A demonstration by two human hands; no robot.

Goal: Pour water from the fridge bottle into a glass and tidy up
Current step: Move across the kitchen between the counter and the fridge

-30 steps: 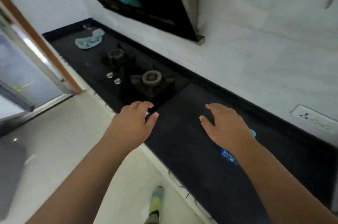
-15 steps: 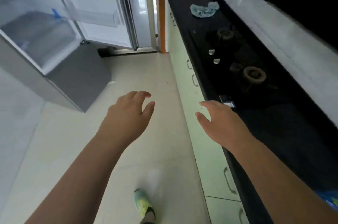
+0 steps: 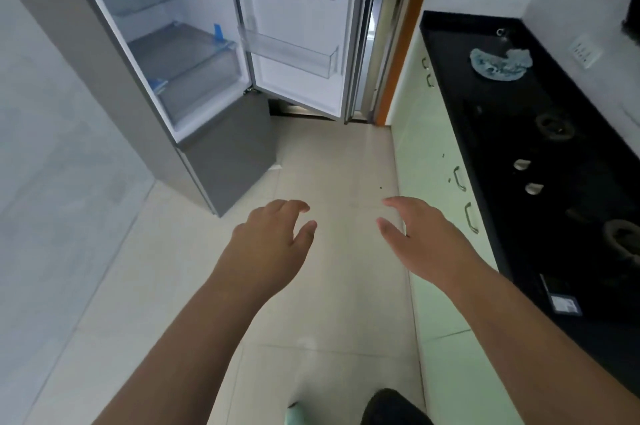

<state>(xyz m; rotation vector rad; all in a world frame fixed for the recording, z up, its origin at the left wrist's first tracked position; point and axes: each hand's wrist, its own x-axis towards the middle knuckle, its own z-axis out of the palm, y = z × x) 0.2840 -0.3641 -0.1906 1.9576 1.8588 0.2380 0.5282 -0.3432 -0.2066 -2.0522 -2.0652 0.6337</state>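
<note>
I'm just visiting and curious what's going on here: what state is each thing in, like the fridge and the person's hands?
Tall grey fridge: door wide open; door shelves look empty.
Left hand: open, holds nothing.
Right hand: open, holds nothing.
Black gas stove: no flame visible.
Pale blue cloth: crumpled on black counter.

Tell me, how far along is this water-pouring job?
The fridge door already stands open, but no bottle or glass is in view, so pouring cannot be judged. Left hand and right hand hang open over the floor, holding nothing. The open door at least is left to shut; its shelves look bare.
</note>
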